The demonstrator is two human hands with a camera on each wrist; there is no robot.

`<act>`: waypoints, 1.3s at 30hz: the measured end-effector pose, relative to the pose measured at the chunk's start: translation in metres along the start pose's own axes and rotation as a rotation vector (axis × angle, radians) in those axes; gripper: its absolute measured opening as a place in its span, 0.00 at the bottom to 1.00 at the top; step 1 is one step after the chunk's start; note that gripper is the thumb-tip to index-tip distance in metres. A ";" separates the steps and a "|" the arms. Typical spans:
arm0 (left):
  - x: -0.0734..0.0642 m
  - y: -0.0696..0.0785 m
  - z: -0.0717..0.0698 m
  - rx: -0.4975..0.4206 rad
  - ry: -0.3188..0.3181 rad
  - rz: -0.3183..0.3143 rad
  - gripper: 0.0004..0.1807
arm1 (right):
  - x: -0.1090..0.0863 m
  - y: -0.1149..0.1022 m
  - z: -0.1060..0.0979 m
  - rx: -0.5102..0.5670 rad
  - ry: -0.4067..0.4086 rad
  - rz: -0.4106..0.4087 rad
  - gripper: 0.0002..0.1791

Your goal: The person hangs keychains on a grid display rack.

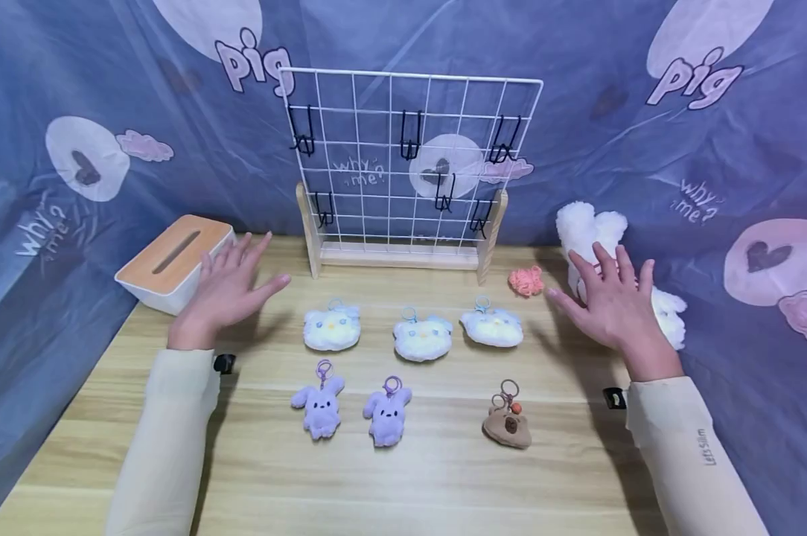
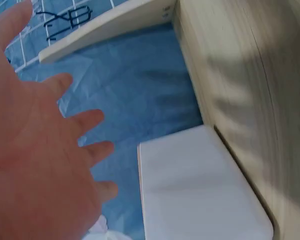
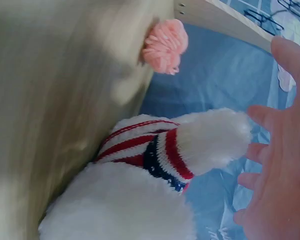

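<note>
My left hand (image 1: pixel 228 289) hovers with spread fingers beside a white tissue box with a wooden lid (image 1: pixel 176 253); the box's white side (image 2: pixel 200 185) shows in the left wrist view. Over at the right, my right hand (image 1: pixel 614 305) is spread above a white plush toy (image 1: pixel 581 223), whose striped knit garment (image 3: pixel 172 155) appears in the right wrist view. Neither hand holds anything. Between them lie white plush keychains (image 1: pixel 422 339) with blue rings, two purple rabbit keychains (image 1: pixel 322 409) (image 1: pixel 387 418), and a brown plush keychain (image 1: pixel 507 427) with an orange ball.
A white wire grid rack (image 1: pixel 390 160) on wooden feet stands at the back, with several black hooks (image 1: pixel 410 135) on it. A coral yarn bundle (image 1: pixel 526 281) lies right of its foot. Blue printed cloth (image 1: pixel 176 89) hangs around the wooden table (image 1: pixel 256 461).
</note>
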State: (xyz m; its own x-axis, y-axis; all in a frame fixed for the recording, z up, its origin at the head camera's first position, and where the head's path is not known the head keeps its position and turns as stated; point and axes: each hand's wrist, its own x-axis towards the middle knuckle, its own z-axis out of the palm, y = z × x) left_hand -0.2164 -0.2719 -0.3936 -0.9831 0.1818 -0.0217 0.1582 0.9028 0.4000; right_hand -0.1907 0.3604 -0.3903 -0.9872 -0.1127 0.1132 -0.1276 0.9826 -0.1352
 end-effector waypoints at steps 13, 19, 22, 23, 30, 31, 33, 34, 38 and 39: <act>0.039 -0.008 0.025 -0.249 -0.005 0.085 0.43 | -0.011 -0.009 0.008 -0.015 0.011 -0.136 0.48; 0.056 -0.012 0.036 -0.404 0.007 0.060 0.36 | -0.019 -0.021 0.009 0.141 0.055 -0.223 0.45; 0.063 -0.011 0.038 -0.471 0.007 0.024 0.35 | -0.021 -0.024 0.010 0.190 0.072 -0.226 0.44; 0.065 -0.009 0.038 -0.489 0.010 0.016 0.34 | -0.022 -0.025 0.010 0.199 0.078 -0.222 0.44; 0.075 0.001 0.041 -0.579 0.084 -0.010 0.31 | -0.028 -0.034 0.007 0.255 0.111 -0.220 0.42; 0.076 0.001 0.042 -0.588 0.093 -0.017 0.31 | -0.029 -0.036 0.007 0.266 0.116 -0.221 0.41; 0.080 0.003 0.044 -0.610 0.103 -0.032 0.30 | -0.033 -0.039 0.007 0.286 0.131 -0.225 0.40; 0.081 0.003 0.045 -0.623 0.105 -0.038 0.30 | -0.034 -0.041 0.008 0.297 0.141 -0.229 0.40; 0.087 0.006 0.048 -0.678 0.099 -0.054 0.31 | -0.042 -0.046 0.007 0.332 0.184 -0.232 0.35; 0.088 0.007 0.049 -0.690 0.098 -0.056 0.31 | -0.044 -0.046 0.008 0.342 0.190 -0.232 0.34</act>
State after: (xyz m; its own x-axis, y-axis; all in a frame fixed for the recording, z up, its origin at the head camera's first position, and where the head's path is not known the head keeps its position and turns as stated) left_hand -0.2970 -0.2305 -0.4378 -0.9970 0.0763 0.0106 0.0439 0.4504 0.8917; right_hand -0.1418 0.3188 -0.3965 -0.8975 -0.2638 0.3533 -0.3996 0.8253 -0.3989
